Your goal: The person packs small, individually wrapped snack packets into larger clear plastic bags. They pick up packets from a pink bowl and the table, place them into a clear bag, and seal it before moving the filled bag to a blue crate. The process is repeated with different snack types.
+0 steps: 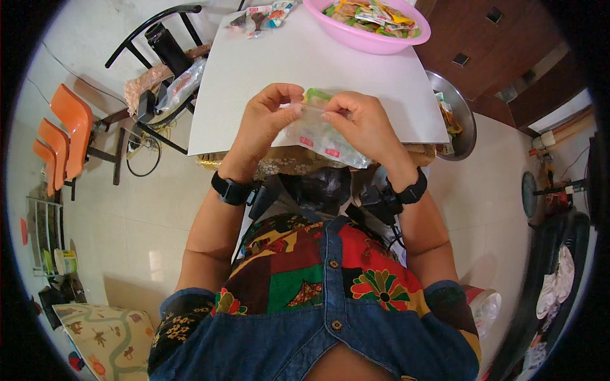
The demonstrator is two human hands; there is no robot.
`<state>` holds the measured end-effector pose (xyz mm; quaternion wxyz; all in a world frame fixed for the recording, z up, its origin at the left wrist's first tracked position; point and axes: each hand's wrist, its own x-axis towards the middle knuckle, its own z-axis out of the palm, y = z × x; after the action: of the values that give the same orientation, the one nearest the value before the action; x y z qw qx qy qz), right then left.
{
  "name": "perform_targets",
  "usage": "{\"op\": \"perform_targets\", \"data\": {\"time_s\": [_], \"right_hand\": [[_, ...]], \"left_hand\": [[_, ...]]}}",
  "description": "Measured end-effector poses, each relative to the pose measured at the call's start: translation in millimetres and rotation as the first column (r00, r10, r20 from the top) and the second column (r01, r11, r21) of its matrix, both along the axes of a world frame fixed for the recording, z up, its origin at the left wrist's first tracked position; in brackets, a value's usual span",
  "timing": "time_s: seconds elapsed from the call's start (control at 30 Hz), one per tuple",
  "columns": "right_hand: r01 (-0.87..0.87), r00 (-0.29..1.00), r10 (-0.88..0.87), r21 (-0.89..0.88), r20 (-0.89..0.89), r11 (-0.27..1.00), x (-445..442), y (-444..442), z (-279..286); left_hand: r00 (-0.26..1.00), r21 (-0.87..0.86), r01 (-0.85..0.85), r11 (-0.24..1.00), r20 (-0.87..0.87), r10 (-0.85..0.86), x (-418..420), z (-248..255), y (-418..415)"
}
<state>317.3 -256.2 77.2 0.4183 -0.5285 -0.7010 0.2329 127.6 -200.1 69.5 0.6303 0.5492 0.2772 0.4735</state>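
Between my hands is a clear plastic bag (325,140) with small red printed marks, its lower end hanging over the near edge of the white table (305,62). My left hand (272,112) pinches the bag's upper edge between thumb and fingers. On the other side of that edge, my right hand (357,116) grips it in the same way. A green and yellow packet (318,96) shows at the bag's top between the hands; whether it is inside or behind the bag I cannot tell.
A pink basin (367,44) of several small packets stands at the table's far right. More packets (259,20) lie at the far left. Beside the table's right edge is a metal bowl (464,128) with packets. A black-framed chair (138,52) holds a black flask (167,50).
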Motion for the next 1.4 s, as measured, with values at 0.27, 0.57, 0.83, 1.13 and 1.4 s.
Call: {"op": "perform_targets", "data": {"time_s": [0.27,0.57,0.83,1.13,1.4], "right_hand": [[-0.003,0.998,0.001,-0.045,-0.056,0.999,17,-5,-1],[0.159,0.98,-0.174,-0.155,-0.092,0.975,63,-38,-8],[0.138,0.966,-0.166,-0.149,-0.196,0.979,74,-54,-18],[0.156,0.956,-0.194,-0.18,-0.218,0.971,77,-57,-21],[0.238,0.921,-0.345,0.437,0.182,0.867,16,-34,9]], "left_hand": [[0.981,-0.079,0.166,0.983,-0.09,-0.172,9,-5,4],[0.988,-0.101,0.15,0.983,-0.031,-0.154,6,-15,13],[0.987,-0.111,0.141,0.984,-0.061,-0.148,5,-14,13],[0.985,-0.157,0.161,0.974,-0.044,-0.17,1,-19,12],[0.986,-0.143,0.133,0.981,-0.079,-0.146,7,-11,5]]}}
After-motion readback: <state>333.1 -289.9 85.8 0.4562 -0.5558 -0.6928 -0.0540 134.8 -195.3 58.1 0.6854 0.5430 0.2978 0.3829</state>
